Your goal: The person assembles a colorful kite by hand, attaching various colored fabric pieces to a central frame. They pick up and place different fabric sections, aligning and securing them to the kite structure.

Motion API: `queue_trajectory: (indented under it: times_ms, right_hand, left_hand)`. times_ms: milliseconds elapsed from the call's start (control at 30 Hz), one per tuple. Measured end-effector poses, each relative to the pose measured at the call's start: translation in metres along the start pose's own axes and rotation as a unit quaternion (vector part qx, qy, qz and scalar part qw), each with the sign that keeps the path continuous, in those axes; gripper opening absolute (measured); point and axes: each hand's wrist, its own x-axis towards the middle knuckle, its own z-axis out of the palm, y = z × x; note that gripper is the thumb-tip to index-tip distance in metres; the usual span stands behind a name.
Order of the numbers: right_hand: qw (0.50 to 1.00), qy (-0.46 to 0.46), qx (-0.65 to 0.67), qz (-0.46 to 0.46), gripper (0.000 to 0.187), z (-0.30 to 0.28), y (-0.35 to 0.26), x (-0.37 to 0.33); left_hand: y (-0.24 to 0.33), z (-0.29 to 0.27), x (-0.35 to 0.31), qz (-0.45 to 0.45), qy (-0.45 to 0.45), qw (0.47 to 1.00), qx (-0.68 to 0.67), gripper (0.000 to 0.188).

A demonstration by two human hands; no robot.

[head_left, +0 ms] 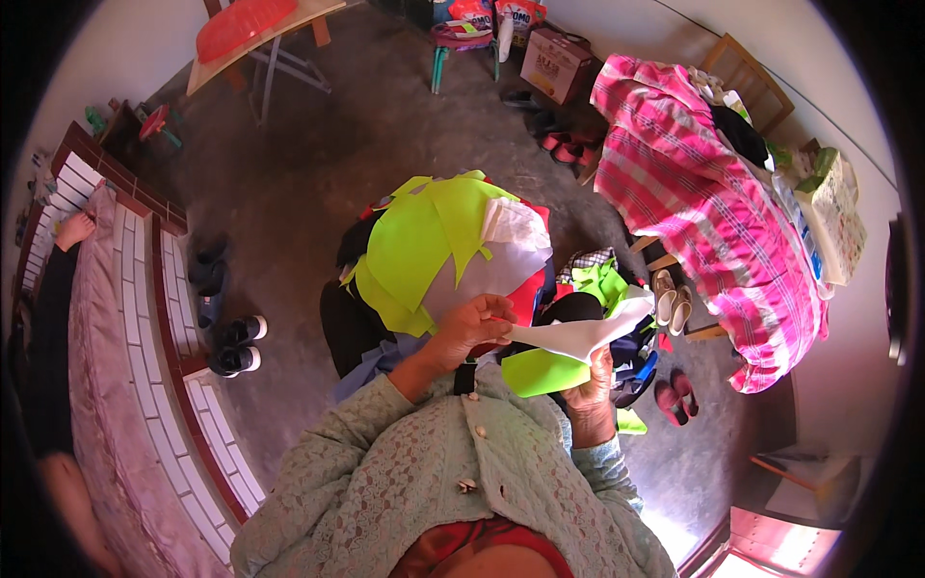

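My left hand (469,332) pinches one end of a white cloth piece (578,335) between thumb and fingers. The piece stretches across in front of my chest to my right hand (591,387), which grips it along with a lime-green cloth piece (541,372) hanging below. Just beyond, a heap of lime-green cloth pieces (414,241) sits at my lap, with a crumpled white cloth (514,223) on its right side. Red bits and dark cloth show at its edges. To the right, a mixed pile of scraps (602,279) lies low, partly hidden behind my right hand.
A chair under a pink plaid cloth (674,193) stands at right, with beige shoes (672,301) and dark red shoes (676,397) nearby. Dark shoes (236,345) lie at left beside a tiled ledge (159,328), where another person's arm (48,328) shows. A table (260,43) stands far left.
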Motion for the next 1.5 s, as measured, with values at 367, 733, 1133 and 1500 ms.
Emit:
queue_trajectory:
  times_ms: [367, 733, 1133, 1500]
  right_hand:
    - [1.000, 0.010, 0.006, -0.005, 0.047, 0.004, 0.006, -0.004]
    - [1.000, 0.019, -0.015, -0.003, 0.048, 0.014, 0.003, -0.002]
    - [0.988, -0.066, -0.109, -0.088, 0.043, 0.067, -0.026, 0.067]
    - [0.961, 0.128, -0.131, 0.207, 0.027, -0.043, 0.061, 0.079]
  left_hand:
    - [-0.027, 0.009, -0.009, -0.096, -0.066, 0.980, -0.163, 0.043]
    - [-0.009, 0.004, -0.011, 0.002, 0.011, 0.992, -0.123, 0.029]
    - [0.141, 0.028, -0.009, 0.317, 0.087, 0.939, 0.105, 0.026]
    - [0.046, -0.059, -0.025, 0.089, 0.226, 0.966, 0.087, 0.034]
